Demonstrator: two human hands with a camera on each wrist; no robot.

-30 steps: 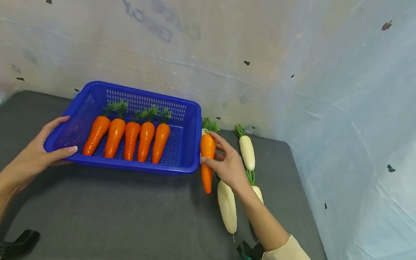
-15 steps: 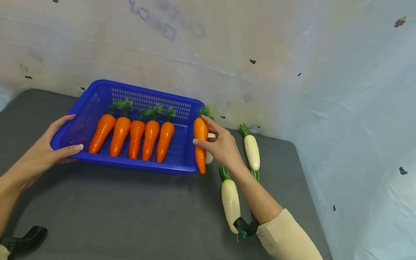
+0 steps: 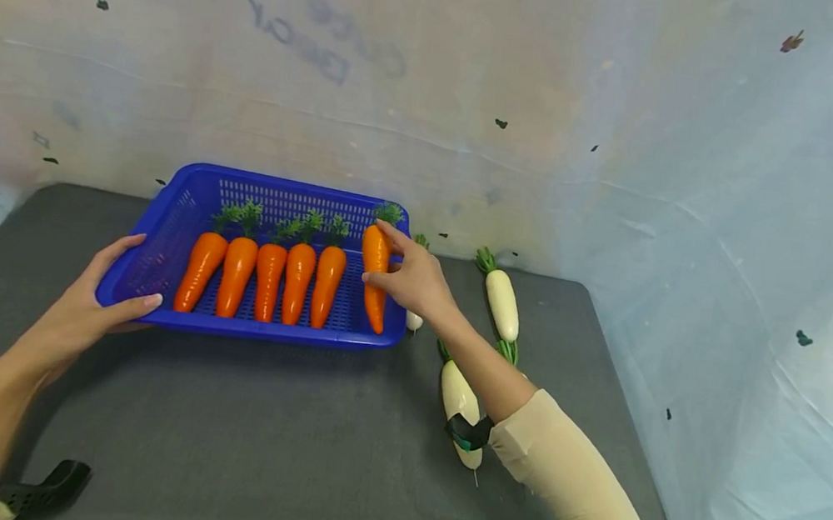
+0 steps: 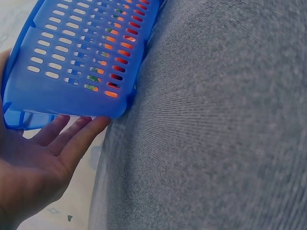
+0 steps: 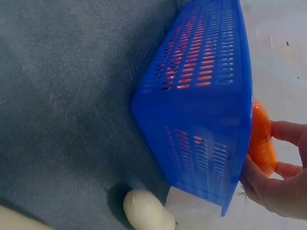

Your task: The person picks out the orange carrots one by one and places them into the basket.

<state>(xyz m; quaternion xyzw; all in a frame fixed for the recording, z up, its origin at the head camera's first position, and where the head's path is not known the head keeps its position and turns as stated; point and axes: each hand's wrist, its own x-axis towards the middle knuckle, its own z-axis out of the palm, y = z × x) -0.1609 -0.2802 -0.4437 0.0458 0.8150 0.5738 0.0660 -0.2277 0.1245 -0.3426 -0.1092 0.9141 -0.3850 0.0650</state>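
My right hand pinches an orange carrot with a green leafy top between thumb and fingers. It holds the carrot over the right end of a blue plastic basket. In the right wrist view, the carrot shows just above the basket rim. My left hand grips the basket's left end, thumb over the rim. The left wrist view shows its fingers under the basket's end wall. Inside the basket, several carrots lie side by side in a row, leaves toward the back.
White radishes lie right of the basket on the grey cloth: one radish at the back, another radish nearer, partly behind the right wrist strap. A radish sits close by the basket's right end. Pale sheeting rises behind.
My right hand has lifted the carrot from beside the basket and carried it left over the rim, above the basket's right end. The left hand keeps its grip on the basket.
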